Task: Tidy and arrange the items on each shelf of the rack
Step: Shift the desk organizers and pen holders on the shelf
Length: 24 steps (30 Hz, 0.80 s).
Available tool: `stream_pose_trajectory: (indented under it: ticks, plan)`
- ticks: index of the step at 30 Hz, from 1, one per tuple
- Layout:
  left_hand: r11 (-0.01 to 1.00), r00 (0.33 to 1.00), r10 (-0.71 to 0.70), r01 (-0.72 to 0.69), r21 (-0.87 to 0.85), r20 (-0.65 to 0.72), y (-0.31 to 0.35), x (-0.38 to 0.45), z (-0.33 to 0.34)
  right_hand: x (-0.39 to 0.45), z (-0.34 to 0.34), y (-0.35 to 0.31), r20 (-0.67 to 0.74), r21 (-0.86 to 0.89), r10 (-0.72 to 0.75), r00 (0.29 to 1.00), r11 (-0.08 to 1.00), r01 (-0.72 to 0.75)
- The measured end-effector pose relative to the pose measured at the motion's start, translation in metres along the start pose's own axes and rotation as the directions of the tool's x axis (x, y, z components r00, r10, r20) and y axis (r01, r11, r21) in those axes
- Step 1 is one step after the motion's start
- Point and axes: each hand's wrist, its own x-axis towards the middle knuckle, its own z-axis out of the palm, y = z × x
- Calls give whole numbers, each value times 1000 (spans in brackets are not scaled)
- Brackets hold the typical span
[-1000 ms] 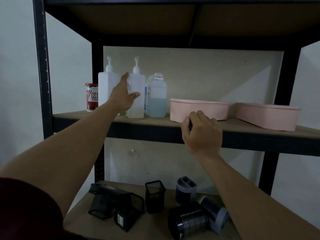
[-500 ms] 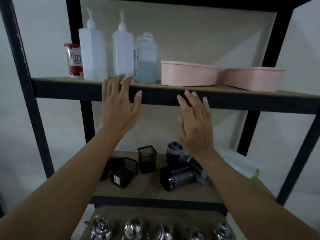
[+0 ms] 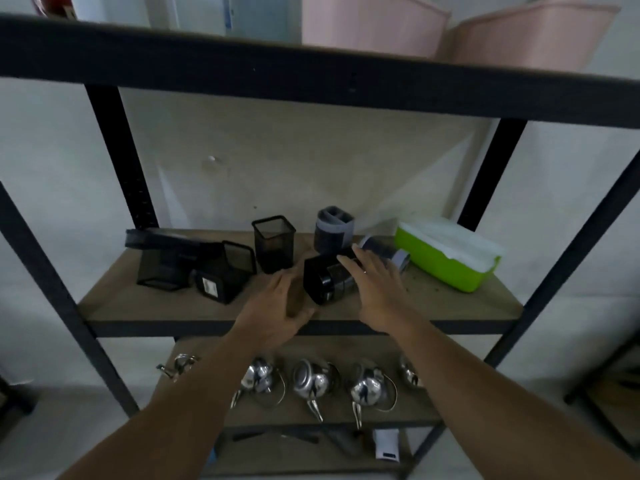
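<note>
On the middle shelf (image 3: 138, 306) a black holder (image 3: 327, 280) lies on its side. My right hand (image 3: 375, 289) reaches over it with straight fingers, touching or just above its top. Just left of it my left hand (image 3: 277, 310) is open, fingers straight, holding nothing. Behind stand a black mesh cup (image 3: 273, 244) and a grey divided holder (image 3: 334, 230). A grey cylinder (image 3: 384, 252) lies tipped beside my right hand. Two black mesh holders (image 3: 162, 268) (image 3: 223, 271) lie tumbled at the left, and a black tray (image 3: 156, 239) sits behind them.
A green box with a white lid (image 3: 450, 258) sits at the right end of the middle shelf. Pink tubs (image 3: 374, 26) and bottles stand on the shelf above. Several shiny metal kettles (image 3: 311, 381) line the shelf below. Black rack posts (image 3: 121, 157) frame both sides.
My view dropped from the upper shelf to the middle one. Both hands came down from the upper shelf edge and now reach toward the tipped black holder.
</note>
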Motion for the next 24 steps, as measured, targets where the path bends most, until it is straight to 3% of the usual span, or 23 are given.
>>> stream_pose_trajectory:
  ticks: [2, 5, 10, 16, 19, 21, 22, 24]
  plan:
    - [998, 995, -52, 48, 46, 88, -16, -3, 15, 11, -3, 1, 31, -42, -21, 999, 999, 23]
    - [988, 995, -25, 10, 157, 92, -30, -4, 25, 26, -5, 5, 2, -60, -59, 998, 996, 59]
    - [993, 988, -76, 63, 95, 135, -36, 6, 17, 46, -2, 18, -50, -93, -145, 988, 986, 140]
    - [992, 984, -123, 123, 5, 129, -40, 13, 14, 55, -8, 25, -14, 345, -16, 1000, 938, 20]
    - [990, 981, -136, 140, -23, 139, -42, 16, 14, 54, -8, 20, 45, 625, 90, 995, 774, -99]
    - [990, 983, -129, 135, -41, 131, -42, 16, 14, 51, 0, 12, 129, 825, 171, 977, 528, -201]
    - [990, 984, -124, 131, -55, 126, -42, 16, 13, 49, 8, 7, 152, 879, 215, 965, 417, -231]
    - [988, 985, -124, 133, -73, 117, -42, 15, 14, 44, 27, -1, 137, 916, 293, 946, 327, -233]
